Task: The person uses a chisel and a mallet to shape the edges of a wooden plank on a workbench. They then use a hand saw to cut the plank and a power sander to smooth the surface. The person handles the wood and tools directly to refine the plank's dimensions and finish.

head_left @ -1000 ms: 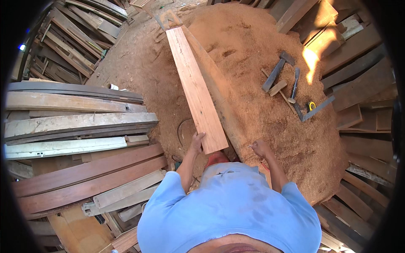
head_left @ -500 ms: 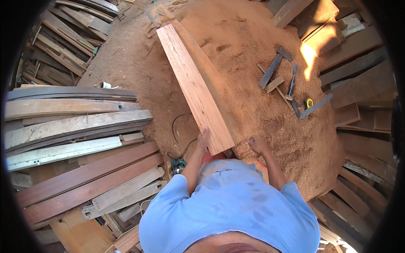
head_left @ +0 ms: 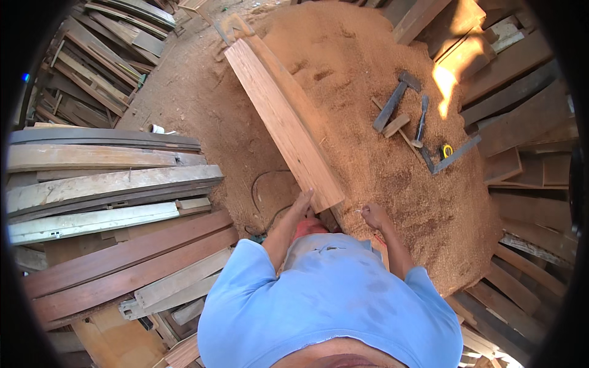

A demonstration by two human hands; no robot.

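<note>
A long reddish-brown plank [head_left: 285, 129] slants away from me, its far end to the left. Below it, a sawdust-covered wooden beam [head_left: 288, 89] shows along the plank's right side. My left hand [head_left: 303, 202] grips the plank's left edge close to its near end. To the right of that end, apart from the plank, my right hand [head_left: 374, 216] is closed. A thin, pale tip sticks out of its fingers to the left, too small to name.
On sawdust at the right lie a hammer [head_left: 397, 101], a chisel [head_left: 422, 121], a wooden marking gauge [head_left: 396, 126], a square [head_left: 457, 154] and a yellow tape measure [head_left: 447, 150]. Stacked boards [head_left: 110, 187] line the left, more boards [head_left: 521, 122] the right. A dark cable [head_left: 254, 190] curves left of the plank.
The plank's near end has shifted away from me, and its broad face looks narrower, as if tilted. My left hand has moved slightly right with it. My right hand has barely moved.
</note>
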